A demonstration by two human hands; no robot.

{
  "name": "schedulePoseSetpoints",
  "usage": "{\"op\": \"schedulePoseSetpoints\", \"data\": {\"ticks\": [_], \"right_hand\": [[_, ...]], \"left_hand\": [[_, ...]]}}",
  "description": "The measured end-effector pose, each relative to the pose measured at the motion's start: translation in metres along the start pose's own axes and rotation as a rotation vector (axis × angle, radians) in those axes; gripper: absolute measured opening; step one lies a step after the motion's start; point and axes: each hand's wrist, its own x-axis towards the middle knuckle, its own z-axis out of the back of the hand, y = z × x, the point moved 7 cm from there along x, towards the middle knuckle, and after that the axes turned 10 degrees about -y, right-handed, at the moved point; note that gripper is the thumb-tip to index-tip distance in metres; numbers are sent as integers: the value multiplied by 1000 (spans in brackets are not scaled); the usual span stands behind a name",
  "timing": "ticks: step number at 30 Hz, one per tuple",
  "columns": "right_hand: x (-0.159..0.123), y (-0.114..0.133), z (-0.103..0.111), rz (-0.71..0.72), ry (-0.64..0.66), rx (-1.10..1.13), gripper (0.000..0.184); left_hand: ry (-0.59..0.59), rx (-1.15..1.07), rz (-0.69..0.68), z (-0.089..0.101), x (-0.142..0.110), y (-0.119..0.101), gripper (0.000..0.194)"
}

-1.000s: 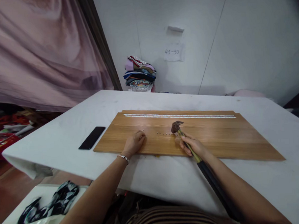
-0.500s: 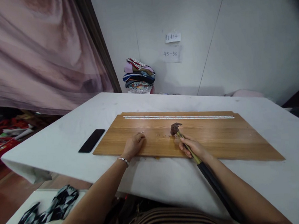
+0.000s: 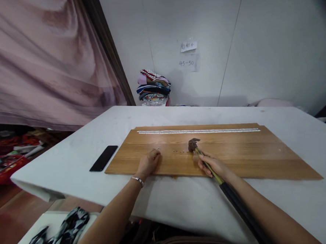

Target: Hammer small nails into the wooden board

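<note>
A claw hammer (image 3: 216, 177) with a rusty head and a long dark grip is held by my right hand (image 3: 212, 164), fingers wrapped round the shaft near the head. Its head hovers over or rests on the wooden board (image 3: 236, 154); I cannot tell which. My left hand (image 3: 149, 163) is closed over the left part of the board, pinching a thin nail (image 3: 157, 149) whose end sticks out past the fingers. Between my hands, several small nails (image 3: 178, 151) stand in a short row in the board. Two white measuring strips (image 3: 196, 131) lie along its far edge.
The board lies on a table with a white cloth (image 3: 78, 138). A black phone (image 3: 103, 158) lies left of the board. Folded clothes (image 3: 153, 87) are stacked behind the table, against a wall with paper signs (image 3: 188, 63). A pink curtain (image 3: 37, 59) hangs at left.
The camera view has tilted up slightly, so everything sits a little lower. Both hands keep their holds on the nail and the hammer, with hardly any movement over the board.
</note>
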Motion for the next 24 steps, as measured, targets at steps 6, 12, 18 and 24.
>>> {"op": "schedulePoseSetpoints", "data": {"ticks": [6,12,18,24], "right_hand": [[0,0,0,3,11,24,49],[0,0,-1,-2,12,-4,47],[1,0,1,19,8,12,48],[0,-1,-1,12,16,8,44]], "left_hand": [[-40,-26,-42,1,1,1,15],[-21,-13,-18,2,0,-1,15],[-12,-5,-11,3,0,-5,15],[-19,-20,-28,3,0,-4,14]]}}
